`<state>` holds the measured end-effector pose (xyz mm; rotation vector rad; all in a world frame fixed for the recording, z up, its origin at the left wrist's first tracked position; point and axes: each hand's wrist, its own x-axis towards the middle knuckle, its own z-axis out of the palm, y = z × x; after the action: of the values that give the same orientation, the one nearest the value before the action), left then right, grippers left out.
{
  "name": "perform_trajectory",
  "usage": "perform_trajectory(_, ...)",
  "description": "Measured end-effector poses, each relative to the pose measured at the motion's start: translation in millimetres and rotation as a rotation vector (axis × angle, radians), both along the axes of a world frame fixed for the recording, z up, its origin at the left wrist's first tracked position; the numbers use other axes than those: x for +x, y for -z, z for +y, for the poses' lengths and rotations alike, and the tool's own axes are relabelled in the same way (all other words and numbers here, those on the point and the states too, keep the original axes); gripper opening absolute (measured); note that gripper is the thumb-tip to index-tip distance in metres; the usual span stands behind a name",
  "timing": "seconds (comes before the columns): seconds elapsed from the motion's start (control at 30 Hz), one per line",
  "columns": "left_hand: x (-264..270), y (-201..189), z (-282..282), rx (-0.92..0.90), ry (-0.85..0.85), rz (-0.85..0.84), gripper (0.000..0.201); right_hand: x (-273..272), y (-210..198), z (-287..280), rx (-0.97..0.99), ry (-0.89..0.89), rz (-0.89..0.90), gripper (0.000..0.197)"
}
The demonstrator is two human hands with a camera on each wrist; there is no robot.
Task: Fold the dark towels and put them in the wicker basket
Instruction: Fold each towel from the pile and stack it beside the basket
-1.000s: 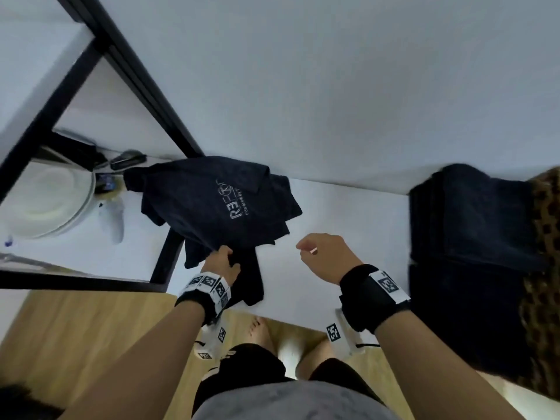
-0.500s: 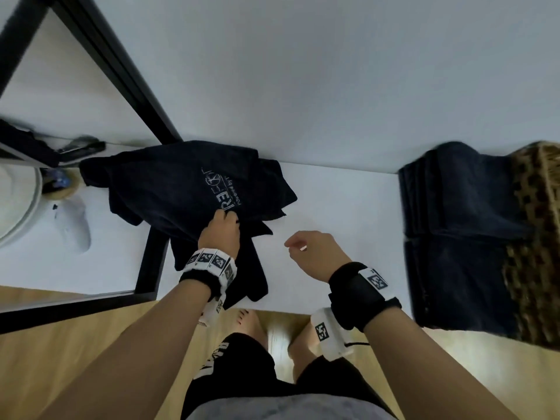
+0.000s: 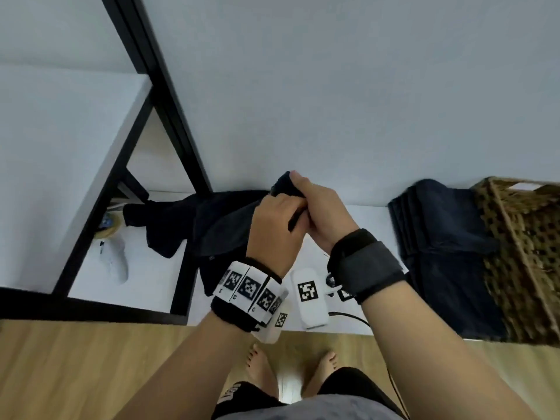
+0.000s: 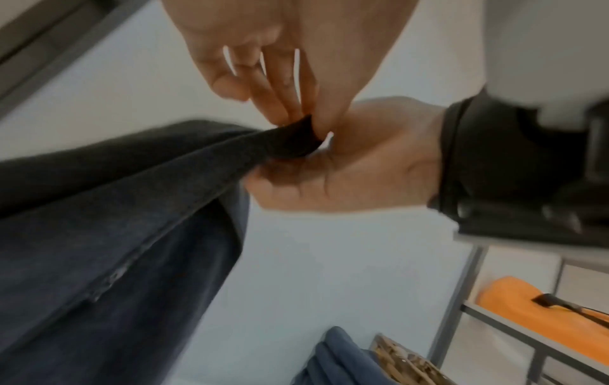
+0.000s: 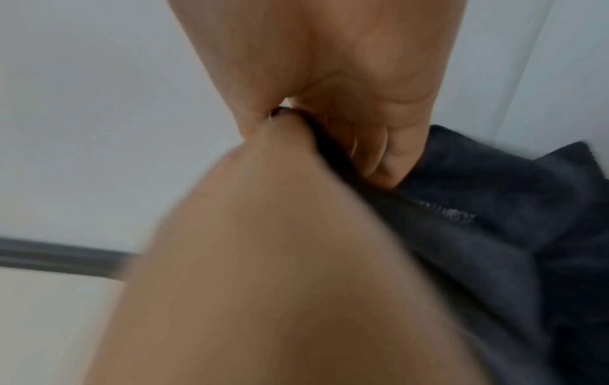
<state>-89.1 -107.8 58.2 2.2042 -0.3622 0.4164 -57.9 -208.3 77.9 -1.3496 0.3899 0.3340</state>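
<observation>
While both hands meet at one raised corner of the dark towel (image 3: 224,225), the rest of the cloth trails down and away to the person's left, its far end lying crumpled on the white bench (image 3: 357,213) by the black frame (image 3: 169,95); the left hand (image 3: 274,228) has its fingers (image 4: 283,104) pinched on the hem, and the right hand (image 3: 321,216) curls its own fingers round the same bunched corner, so the two grips touch; the wicker basket (image 3: 521,247) stands well apart to the right, a folded dark stack (image 3: 445,237) leaning against it; judging from this, the right hand is the nearer one to slide along the top edge and spread the towel's long axis sideways.
</observation>
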Motion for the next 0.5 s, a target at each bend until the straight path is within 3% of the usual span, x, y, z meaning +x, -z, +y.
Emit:
perform_trajectory(0.07, -5, -10, -5, -0.051, 0.105, 0.009, 0.005, -6, -20, -8, -0.121, -0.013, -0.116, 0.015)
perform_trajectory(0.17, -11, -20, -2, -0.281, 0.193, 0.127, 0.011, -21, -49, -27, -0.397, -0.023, -0.338, 0.027)
perform_trajectory(0.27, -9, -15, 16, -0.480, -0.010, 0.224, 0.019, -41, -72, -51, -0.453, -0.044, -0.471, 0.030)
perform_trajectory(0.4, 3, 16, 34, -0.333, -0.324, 0.477, 0.014, -71, -96, -80, -0.370, -0.055, -0.594, 0.031)
perform_trajectory(0.5, 7, 45, 19, -0.243, -0.268, 0.690, 0.030, -96, -110, -101, -0.323, -0.028, -0.666, 0.030)
